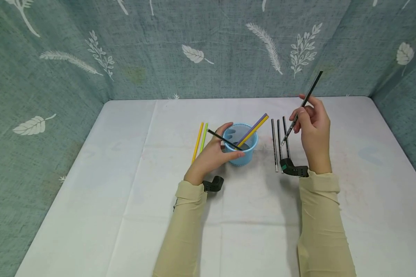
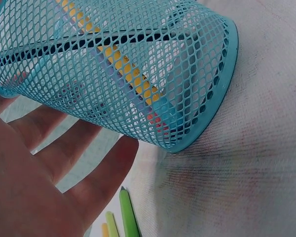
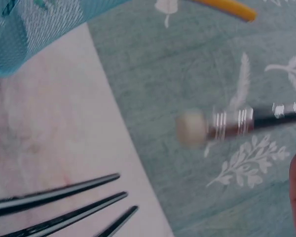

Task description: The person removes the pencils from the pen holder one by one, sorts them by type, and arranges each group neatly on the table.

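Observation:
My left hand [image 1: 213, 156] holds a light blue mesh pen cup [image 1: 240, 159] around its side, with the thumb along the front rim. In the cup lean a black stick [image 1: 223, 139], a yellow one [image 1: 258, 126] and a purple one [image 1: 260, 120]. The left wrist view shows the mesh wall [image 2: 138, 59] tilted, with fingers [image 2: 106, 173] against it. To the right, my right hand [image 1: 313, 123] pinches a black-handled brush [image 1: 312, 89] above the cloth, pale bristles [image 3: 191, 128] and silver ferrule [image 3: 232, 123] pointing down.
Several black-handled brushes [image 1: 274, 144] lie side by side right of the cup. Left of it lie a yellow stick [image 1: 197, 142] and a lime green stick [image 1: 204, 136], with a darker green one [image 2: 129, 212] beside them. A patterned curtain [image 1: 215, 77] stands behind the white cloth [image 1: 142, 231].

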Demonstrator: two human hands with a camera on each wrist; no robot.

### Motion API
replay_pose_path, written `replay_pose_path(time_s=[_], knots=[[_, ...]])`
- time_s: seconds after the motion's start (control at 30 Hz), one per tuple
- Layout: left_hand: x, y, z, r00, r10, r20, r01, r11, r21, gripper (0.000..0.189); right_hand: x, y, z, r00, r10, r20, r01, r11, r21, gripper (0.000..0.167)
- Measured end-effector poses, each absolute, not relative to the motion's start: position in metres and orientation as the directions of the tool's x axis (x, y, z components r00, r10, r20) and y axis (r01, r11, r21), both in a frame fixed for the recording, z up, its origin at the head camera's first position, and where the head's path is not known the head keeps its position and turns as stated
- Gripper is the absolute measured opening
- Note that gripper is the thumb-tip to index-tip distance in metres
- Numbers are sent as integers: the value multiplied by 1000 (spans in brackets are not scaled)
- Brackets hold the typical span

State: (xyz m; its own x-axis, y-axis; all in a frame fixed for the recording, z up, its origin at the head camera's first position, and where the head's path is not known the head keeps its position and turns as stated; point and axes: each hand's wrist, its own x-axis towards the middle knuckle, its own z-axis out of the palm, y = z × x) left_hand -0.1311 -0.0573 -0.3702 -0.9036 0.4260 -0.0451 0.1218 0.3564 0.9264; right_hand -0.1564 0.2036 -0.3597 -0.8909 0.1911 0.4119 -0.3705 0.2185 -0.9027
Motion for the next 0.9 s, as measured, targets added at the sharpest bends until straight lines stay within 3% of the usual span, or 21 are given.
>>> replay_pose_path(time_s=[0.2, 0.57, 0.9], knots=[[-131, -58, -371, -905, 423, -48, 118, 359, 926, 83, -206, 237, -441, -913, 228, 338, -244, 359, -901, 38], [-130, -58, -369, -906, 419, -58, 106, 359, 927, 84, -166, 211, -398, -950, 261, 174, -16, 514, -858, 45], [-144, -60, -396, -909, 414, -43, 116, 351, 929, 88, -165, 226, -407, -972, 233, 19, 129, 602, -788, 50]])
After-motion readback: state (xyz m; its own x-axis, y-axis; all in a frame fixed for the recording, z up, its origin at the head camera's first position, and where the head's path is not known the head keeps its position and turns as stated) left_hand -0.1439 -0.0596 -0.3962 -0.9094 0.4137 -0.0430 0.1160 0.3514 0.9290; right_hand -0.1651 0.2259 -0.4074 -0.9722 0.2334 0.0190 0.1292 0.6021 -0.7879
